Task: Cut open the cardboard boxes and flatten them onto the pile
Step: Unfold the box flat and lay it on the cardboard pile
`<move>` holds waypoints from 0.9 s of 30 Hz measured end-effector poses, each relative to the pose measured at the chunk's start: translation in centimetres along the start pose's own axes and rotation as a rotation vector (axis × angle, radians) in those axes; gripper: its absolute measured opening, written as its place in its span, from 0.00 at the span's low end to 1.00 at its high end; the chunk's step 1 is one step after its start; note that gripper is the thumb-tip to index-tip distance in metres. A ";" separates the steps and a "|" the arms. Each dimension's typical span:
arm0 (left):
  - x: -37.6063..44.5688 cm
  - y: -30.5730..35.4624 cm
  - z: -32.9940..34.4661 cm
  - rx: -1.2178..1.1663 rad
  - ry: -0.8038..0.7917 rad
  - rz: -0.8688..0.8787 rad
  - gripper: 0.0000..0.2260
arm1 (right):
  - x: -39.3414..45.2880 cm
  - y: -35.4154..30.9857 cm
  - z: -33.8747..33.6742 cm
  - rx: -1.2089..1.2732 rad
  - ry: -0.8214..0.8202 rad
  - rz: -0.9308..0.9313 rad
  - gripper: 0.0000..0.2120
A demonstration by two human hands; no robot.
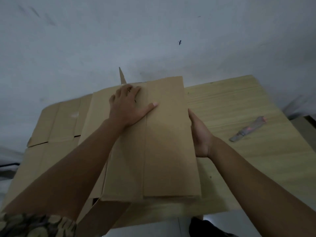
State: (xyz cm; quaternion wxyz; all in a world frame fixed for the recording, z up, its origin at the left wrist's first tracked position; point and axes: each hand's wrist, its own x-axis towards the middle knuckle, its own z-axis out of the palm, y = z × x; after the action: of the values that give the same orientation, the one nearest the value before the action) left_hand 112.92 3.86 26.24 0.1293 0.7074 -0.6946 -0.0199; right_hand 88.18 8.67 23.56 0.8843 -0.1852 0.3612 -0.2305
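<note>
At the bottom left corner of the frame a patterned dark-and-tan sleeve (34, 224) covers the upper part of the left arm. Above it, filling the lower centre, lies a plain brown flattened cardboard box (164, 142), its long panels running away from the viewer with one straight fold line down the middle. No print, label or brand mark shows on its surface. It rests on the pale wood-grain table (239, 106) and overlaps a pile of flattened brown cardboard (56, 124) that spreads across the left of the frame.

The right hand (200, 134) is at the box's right edge, palm against the side and thumb along the edge; its fingers are hidden beneath the cardboard, so I cannot tell how they lie. Farther up, the left hand (128, 105) presses flat on the box's far left part, fingers straight and thumb spread.

At right of centre a grey metal cutter (248, 129) lies on the table, blurred and well apart from the box. A grey wall (153, 31) fills the upper frame.
</note>
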 end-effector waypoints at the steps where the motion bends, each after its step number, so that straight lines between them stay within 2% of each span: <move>1: 0.2 0.0 0.0 -0.008 0.035 -0.010 0.40 | 1.1 -0.8 0.3 0.006 0.004 -0.010 0.31; 3: 0.7 -0.3 -0.2 -0.039 0.106 -0.047 0.35 | 2.6 -2.1 1.2 0.023 -0.023 0.004 0.24; 5: 1.4 -0.9 -0.2 -0.063 0.160 -0.047 0.33 | 3.7 -3.3 1.7 0.029 -0.049 0.019 0.22; 9: 2.3 -1.9 0.9 -0.179 0.146 -0.019 0.32 | 5.3 -5.7 1.8 -0.081 0.051 0.008 0.20; 11: 2.7 -1.7 0.9 -0.167 0.081 -0.029 0.38 | 5.9 -7.0 1.4 -0.075 0.203 -0.012 0.21; 13: 2.8 -1.5 0.7 -0.110 0.022 -0.040 0.49 | 6.6 -8.1 0.7 -0.024 0.349 -0.061 0.28; 15: 2.7 -1.2 0.4 -0.060 -0.017 -0.041 0.54 | 7.1 -9.0 0.7 -0.018 0.334 -0.110 0.36; 16: 2.7 -1.1 0.2 -0.043 -0.022 -0.036 0.54 | 7.2 -9.4 1.1 -0.021 0.288 -0.140 0.36; 19: 2.1 -0.9 0.0 -0.028 -0.005 -0.030 0.52 | 8.3 -10.9 1.6 -0.153 0.230 -0.215 0.28; 22: 1.5 -1.0 0.1 -0.037 0.016 -0.007 0.49 | 9.9 -12.3 1.3 -0.410 0.336 -0.143 0.21; 24: 1.3 -1.0 0.4 -0.066 0.052 0.015 0.44 | 10.6 -13.0 1.2 -0.565 0.408 -0.141 0.15; 25: 1.3 -1.0 0.6 -0.092 0.078 0.017 0.40 | 11.0 -13.2 1.1 -0.618 0.414 -0.173 0.14; 27: 1.2 -1.2 0.9 -0.137 0.117 -0.004 0.34 | 11.2 -12.9 1.7 -0.719 0.424 -0.253 0.18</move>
State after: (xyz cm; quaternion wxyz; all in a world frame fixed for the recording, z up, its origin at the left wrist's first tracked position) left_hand 113.94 2.55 25.30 0.2179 0.6983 -0.6814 -0.0263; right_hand 92.95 -7.73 24.84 0.6348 -0.4728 0.5665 -0.2293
